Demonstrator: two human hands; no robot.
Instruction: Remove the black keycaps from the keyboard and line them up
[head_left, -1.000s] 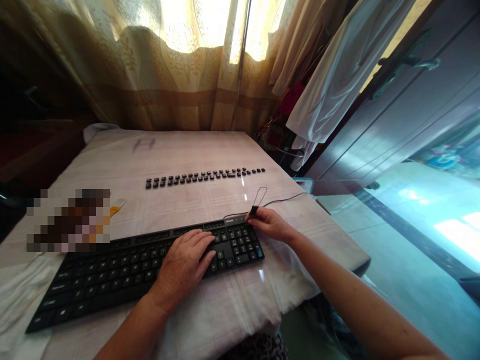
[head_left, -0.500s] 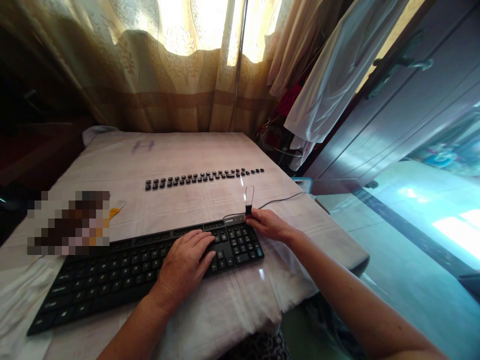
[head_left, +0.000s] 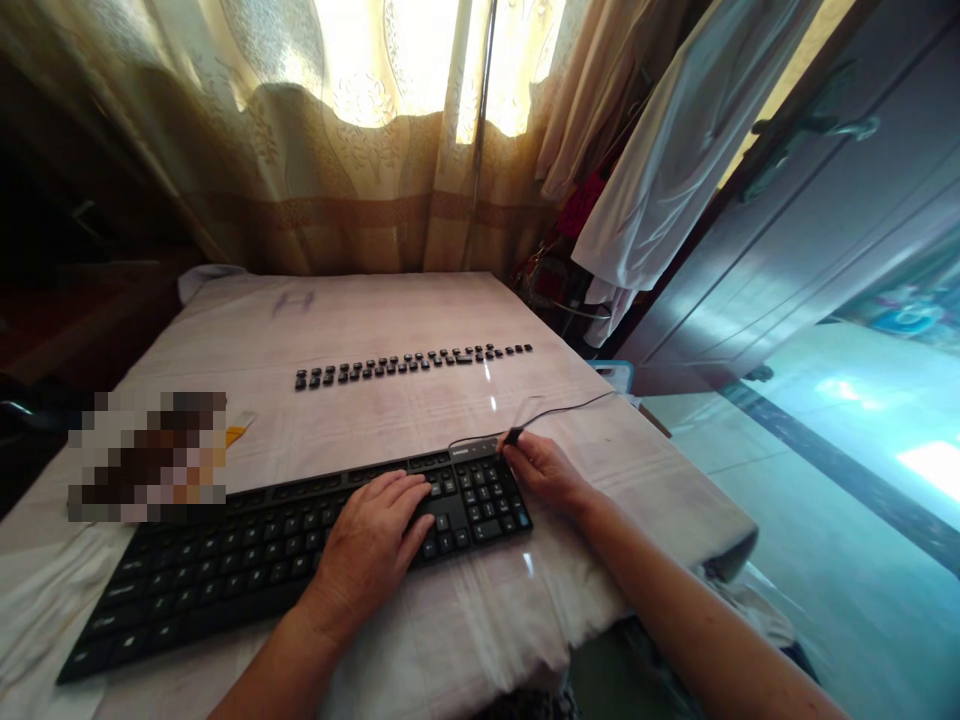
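A black keyboard (head_left: 180,605) lies at a slant across the near part of the table. My left hand (head_left: 371,535) rests flat on it with fingers stretched out, over the keys left of the number pad. At the keyboard's upper right corner, my right hand (head_left: 547,470) pinches the black handle of a wire keycap puller (head_left: 514,436). The puller leans to the right, and its thin wire loops are faint against the cloth. Beyond the keyboard, two rows of loose black keycaps (head_left: 464,360) lie on the cloth.
A pale cloth covers the table (head_left: 375,310). The keyboard's cable (head_left: 574,406) runs off to the right edge. A blurred-out item (head_left: 150,455) lies at the left. Curtains (head_left: 360,190) hang behind, and a door (head_left: 720,260) stands at the right.
The keycap puller has tipped from upright to leaning right as my right hand turned. My left hand stays on the keyboard. The whole view has shifted slightly.
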